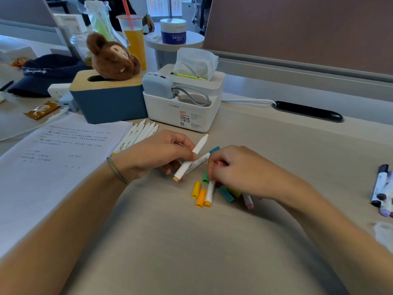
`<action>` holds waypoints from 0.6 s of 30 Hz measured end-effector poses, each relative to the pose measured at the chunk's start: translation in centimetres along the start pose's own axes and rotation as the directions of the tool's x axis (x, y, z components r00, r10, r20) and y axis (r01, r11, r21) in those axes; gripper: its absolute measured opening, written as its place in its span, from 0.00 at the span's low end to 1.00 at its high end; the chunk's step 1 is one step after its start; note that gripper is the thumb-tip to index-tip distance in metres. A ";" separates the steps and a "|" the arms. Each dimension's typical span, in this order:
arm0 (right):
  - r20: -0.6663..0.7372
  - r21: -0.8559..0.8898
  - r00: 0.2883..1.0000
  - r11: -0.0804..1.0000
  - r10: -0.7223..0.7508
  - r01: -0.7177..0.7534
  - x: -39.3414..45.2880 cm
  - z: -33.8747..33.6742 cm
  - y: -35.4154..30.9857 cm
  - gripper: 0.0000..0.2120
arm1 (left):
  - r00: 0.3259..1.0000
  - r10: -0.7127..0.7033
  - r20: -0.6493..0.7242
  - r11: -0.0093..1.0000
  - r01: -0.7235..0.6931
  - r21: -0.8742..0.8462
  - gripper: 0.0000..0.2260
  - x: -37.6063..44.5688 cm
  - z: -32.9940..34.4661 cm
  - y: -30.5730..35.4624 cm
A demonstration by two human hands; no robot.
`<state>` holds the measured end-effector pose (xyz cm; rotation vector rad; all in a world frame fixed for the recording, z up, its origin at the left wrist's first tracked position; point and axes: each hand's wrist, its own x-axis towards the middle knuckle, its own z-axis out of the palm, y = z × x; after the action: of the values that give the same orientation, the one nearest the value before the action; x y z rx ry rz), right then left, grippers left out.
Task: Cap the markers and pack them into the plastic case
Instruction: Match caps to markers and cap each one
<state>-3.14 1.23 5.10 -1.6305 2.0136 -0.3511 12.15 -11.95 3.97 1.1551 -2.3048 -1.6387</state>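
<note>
My left hand [157, 154] grips a white marker [191, 159] with an orange tail end, tilted up to the right, its top end bare. Under it lies a marker with a blue cap [214, 149]. My right hand [240, 169] is curled over the pile, a small pink cap [219, 163] showing between its fingertips. Around it lie a yellow cap [196, 189], an orange cap [201, 198], a green cap [205, 177], a teal cap [226, 194], an orange-ended marker [209, 193] and a pink-tipped marker [248, 201]. Several white markers [140, 133] lie in a row. I cannot make out the plastic case.
Printed sheets [53, 162] lie on the left. Behind the hands stand a blue tissue box [108, 103] with a plush toy and a white tissue organiser [182, 107]. Dark and purple markers [382, 188] lie at the right edge. A partition runs along the back.
</note>
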 end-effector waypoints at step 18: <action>-0.108 -0.289 0.988 0.955 -0.107 0.071 -0.9 1.8 -1.4 0.18 | 1.000 -0.008 -0.025 0.998 0.009 0.057 0.03 0.0 -0.4 0.1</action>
<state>-0.92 1.94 4.50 -1.9213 2.1666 -0.2040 12.31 -12.28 4.23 1.1907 -2.3497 -1.5620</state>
